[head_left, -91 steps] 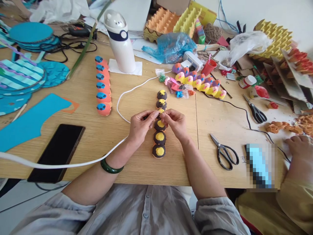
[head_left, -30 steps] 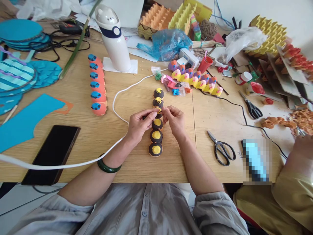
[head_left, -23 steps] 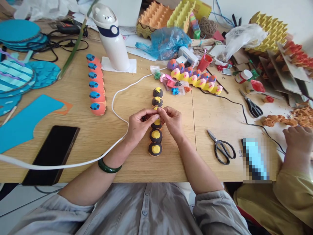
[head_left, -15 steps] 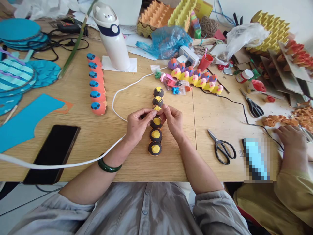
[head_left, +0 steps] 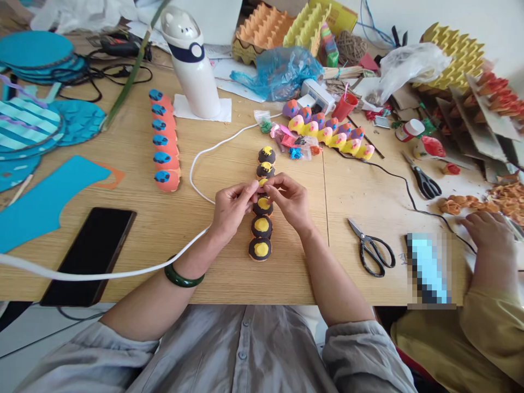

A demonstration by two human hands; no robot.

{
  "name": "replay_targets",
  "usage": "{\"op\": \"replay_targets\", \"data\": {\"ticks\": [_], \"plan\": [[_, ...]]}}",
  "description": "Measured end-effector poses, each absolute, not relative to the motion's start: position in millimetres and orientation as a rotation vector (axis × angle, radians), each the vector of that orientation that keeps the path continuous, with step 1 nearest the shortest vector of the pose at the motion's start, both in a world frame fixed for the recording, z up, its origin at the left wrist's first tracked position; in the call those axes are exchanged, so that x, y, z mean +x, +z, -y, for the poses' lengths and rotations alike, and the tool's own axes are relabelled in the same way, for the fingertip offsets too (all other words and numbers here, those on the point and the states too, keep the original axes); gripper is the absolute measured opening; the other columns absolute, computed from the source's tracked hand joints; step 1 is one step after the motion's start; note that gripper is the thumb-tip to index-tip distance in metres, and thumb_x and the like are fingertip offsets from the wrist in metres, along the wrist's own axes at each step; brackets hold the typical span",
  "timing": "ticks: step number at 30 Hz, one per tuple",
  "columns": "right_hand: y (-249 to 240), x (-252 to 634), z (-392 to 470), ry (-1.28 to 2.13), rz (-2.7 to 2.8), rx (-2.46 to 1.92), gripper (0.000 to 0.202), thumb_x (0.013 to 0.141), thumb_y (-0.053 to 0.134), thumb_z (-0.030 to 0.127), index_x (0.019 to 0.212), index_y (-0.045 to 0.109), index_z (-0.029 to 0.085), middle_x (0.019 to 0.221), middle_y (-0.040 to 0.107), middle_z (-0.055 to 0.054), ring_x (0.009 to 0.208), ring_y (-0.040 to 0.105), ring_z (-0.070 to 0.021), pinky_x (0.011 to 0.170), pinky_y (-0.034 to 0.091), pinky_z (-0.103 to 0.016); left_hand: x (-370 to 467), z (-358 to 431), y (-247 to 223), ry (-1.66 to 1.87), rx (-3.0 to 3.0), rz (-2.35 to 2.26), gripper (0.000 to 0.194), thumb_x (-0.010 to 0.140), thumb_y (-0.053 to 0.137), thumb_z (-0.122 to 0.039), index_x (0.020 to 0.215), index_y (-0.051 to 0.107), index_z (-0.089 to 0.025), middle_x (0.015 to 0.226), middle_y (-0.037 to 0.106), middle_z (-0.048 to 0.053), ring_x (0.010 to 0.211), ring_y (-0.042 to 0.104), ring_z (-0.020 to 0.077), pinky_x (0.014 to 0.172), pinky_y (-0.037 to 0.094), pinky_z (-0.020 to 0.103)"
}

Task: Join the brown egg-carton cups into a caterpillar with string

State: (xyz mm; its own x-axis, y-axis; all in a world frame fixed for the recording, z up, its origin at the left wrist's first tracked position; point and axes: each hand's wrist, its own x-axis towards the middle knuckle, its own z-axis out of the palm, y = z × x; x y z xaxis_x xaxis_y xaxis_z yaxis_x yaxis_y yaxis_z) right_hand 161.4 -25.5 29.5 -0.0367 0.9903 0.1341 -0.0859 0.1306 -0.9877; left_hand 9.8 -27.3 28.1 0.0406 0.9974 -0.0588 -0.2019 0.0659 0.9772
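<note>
A strip of egg-carton cups (head_left: 261,226), covered in black clay with yellow discs, lies lengthwise in front of me. The two farthest cups carry small black marks on their yellow. My left hand (head_left: 231,207) is closed in a pinch over the third cup from the far end. My right hand (head_left: 291,203) meets it there, thumb and forefinger pinched close to the left fingertips. Whatever sits between the fingers is too small to make out. The hands partly cover the third cup.
An orange cup strip with blue spots (head_left: 166,144) and a white tumbler (head_left: 192,71) stand left. A phone (head_left: 88,256) and a white cable (head_left: 135,274) lie near the left forearm. Scissors (head_left: 371,248) rest at right, near a co-worker's hand (head_left: 489,232). Pink-yellow strips (head_left: 331,134) lie beyond.
My right hand's fingers have bent further over, toward the left fingertips at the third cup. The left hand stays nearly in place. The whole view has shifted slightly.
</note>
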Motion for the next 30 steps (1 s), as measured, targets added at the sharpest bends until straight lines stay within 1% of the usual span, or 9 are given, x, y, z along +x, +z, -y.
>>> {"op": "replay_targets", "data": {"ticks": [4,10,14,16,20,23,25,28,30], "plan": [[31,161,25,1.2,1.159,-1.087,0.047,0.075,0.082,0.064,0.077,0.066,0.02,0.071,0.063,0.003,0.058,0.057,-0.0086,0.055,0.054,-0.024,11,27,32,1.23,0.984,-1.032,0.042,0.079,0.08,-0.055,0.069,0.073,-0.015,0.063,0.052,-0.002,0.047,0.033,0.0043,0.042,0.024,0.021],[33,160,27,1.205,1.142,-1.129,0.051,0.075,0.08,0.068,0.072,0.065,0.02,0.063,0.06,0.004,0.056,0.055,-0.0093,0.057,0.054,-0.025,10,28,31,1.236,1.005,-0.989,0.032,0.079,0.082,-0.049,0.081,0.079,-0.018,0.061,0.05,-0.003,0.049,0.035,0.0059,0.043,0.027,0.02],[33,158,28,1.213,1.146,-1.167,0.053,0.072,0.08,0.071,0.071,0.065,0.021,0.062,0.061,0.003,0.057,0.055,-0.0099,0.057,0.052,-0.026,9,29,26,1.225,1.096,-1.023,0.029,0.078,0.085,-0.046,0.089,0.082,-0.019,0.064,0.06,-0.001,0.052,0.041,0.0072,0.046,0.033,0.021],[34,158,28,1.216,1.153,-1.159,0.052,0.074,0.079,0.071,0.071,0.065,0.021,0.063,0.061,0.003,0.057,0.056,-0.0101,0.058,0.052,-0.026,9,29,25,1.239,1.144,-1.058,0.026,0.079,0.084,-0.043,0.091,0.083,-0.02,0.068,0.065,0.0,0.055,0.045,0.0081,0.048,0.036,0.021],[35,159,28,1.203,1.174,-1.144,0.053,0.082,0.071,0.072,0.071,0.068,0.02,0.065,0.063,0.001,0.058,0.057,-0.0104,0.059,0.053,-0.027,9,29,26,1.278,1.139,-1.076,0.023,0.08,0.083,-0.041,0.085,0.081,-0.019,0.066,0.065,-0.001,0.053,0.044,0.0079,0.048,0.036,0.022],[35,160,28,1.206,1.186,-1.134,0.051,0.08,0.074,0.07,0.071,0.069,0.02,0.065,0.063,0.001,0.057,0.057,-0.0104,0.058,0.052,-0.027,9,29,28,1.269,1.093,-1.041,0.023,0.08,0.082,-0.041,0.086,0.082,-0.019,0.066,0.064,-0.001,0.052,0.042,0.0071,0.047,0.034,0.021],[35,160,28,1.212,1.191,-1.119,0.049,0.079,0.076,0.069,0.072,0.068,0.02,0.065,0.063,0.002,0.056,0.057,-0.0105,0.057,0.053,-0.027,9,29,27,1.241,1.074,-1.015,0.025,0.081,0.082,-0.041,0.091,0.083,-0.019,0.067,0.063,-0.001,0.051,0.04,0.0066,0.046,0.033,0.021],[34,159,28,1.207,1.196,-1.109,0.05,0.08,0.075,0.069,0.07,0.067,0.021,0.063,0.061,0.002,0.056,0.055,-0.0102,0.056,0.053,-0.027,8,30,24,1.201,1.094,-1.004,0.028,0.081,0.083,-0.041,0.102,0.084,-0.022,0.074,0.067,0.0,0.054,0.042,0.0068,0.046,0.033,0.02],[34,157,28,1.208,1.192,-1.112,0.051,0.078,0.077,0.07,0.068,0.065,0.021,0.061,0.06,0.002,0.055,0.053,-0.0098,0.055,0.052,-0.026,7,31,22,1.217,1.139,-1.019,0.028,0.08,0.084,-0.041,0.102,0.085,-0.024,0.08,0.07,0.001,0.057,0.044,0.0074,0.048,0.035,0.021]]}}
